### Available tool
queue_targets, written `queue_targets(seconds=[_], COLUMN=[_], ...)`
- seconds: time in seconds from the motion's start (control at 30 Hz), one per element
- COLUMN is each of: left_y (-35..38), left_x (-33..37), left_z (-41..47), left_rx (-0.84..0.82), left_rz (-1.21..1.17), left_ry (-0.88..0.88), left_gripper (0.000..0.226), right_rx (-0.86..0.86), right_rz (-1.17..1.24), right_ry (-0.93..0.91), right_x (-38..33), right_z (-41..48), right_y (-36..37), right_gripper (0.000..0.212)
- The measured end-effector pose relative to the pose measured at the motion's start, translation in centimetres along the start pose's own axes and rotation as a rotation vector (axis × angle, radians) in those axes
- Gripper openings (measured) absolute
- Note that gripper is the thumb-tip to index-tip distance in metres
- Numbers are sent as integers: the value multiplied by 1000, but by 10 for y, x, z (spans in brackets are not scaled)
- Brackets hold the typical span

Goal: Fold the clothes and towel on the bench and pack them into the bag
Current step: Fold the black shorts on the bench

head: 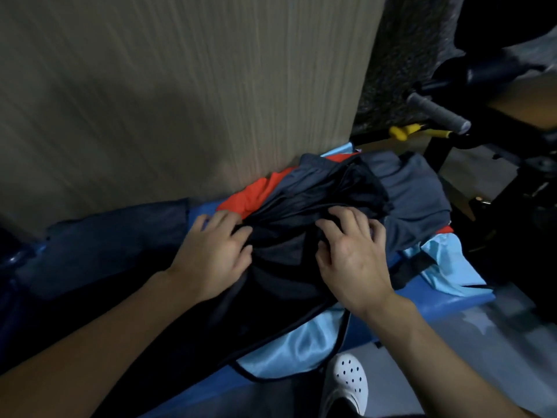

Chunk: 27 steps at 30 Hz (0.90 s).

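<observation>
A pile of clothes lies on the blue bench [428, 309]. On top is a dark navy garment [289, 245], bunched in the middle. Under it show a grey garment [416, 191], an orange-red one [259, 191] and a light blue shiny one [301, 348] with black trim. My left hand [215, 251] grips the dark garment's left side, fingers curled into the folds. My right hand [352, 254] grips the same garment on its right, fingertips pressed into the cloth. A dark blue fabric mass [99, 236], possibly the bag, lies at the bench's left.
A wood-grain panel [180, 86] rises right behind the bench. At the right stands black gym equipment with a grey foam handle [437, 111] and a yellow part [404, 131]. My white clog [346, 384] is on the grey floor below the bench.
</observation>
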<state>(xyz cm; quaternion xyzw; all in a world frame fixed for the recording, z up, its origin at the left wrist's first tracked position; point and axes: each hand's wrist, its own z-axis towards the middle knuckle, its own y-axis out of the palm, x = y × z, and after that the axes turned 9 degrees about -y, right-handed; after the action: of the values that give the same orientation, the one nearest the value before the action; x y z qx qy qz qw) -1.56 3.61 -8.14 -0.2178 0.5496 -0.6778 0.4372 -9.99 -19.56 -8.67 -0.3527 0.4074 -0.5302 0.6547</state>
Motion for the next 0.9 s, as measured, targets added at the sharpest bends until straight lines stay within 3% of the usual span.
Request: queue_targets(seconds=[0.17,0.33,0.57,0.77,0.9], left_y=[-19,-35,-20,-19,-17], left_x=[24,78,73,56,58], left_z=[35,96,140,162,176], left_rx=[139,-21,-164,-343,-251], left_rz=[-181,-304,-547,-792,-780], left_ry=[-78,-23,14,-112,-203], left_gripper=[37,53,15,9,8], right_rx=[209,197,113,132,190], right_rz=[36,205,309,396,449], right_ry=[303,514,535,543,553], right_x=[17,40,63,72,75], right_z=[13,19,21,32,35], right_y=[-10,-19,-22,-20,-19], right_gripper=[41,44,49,35,21])
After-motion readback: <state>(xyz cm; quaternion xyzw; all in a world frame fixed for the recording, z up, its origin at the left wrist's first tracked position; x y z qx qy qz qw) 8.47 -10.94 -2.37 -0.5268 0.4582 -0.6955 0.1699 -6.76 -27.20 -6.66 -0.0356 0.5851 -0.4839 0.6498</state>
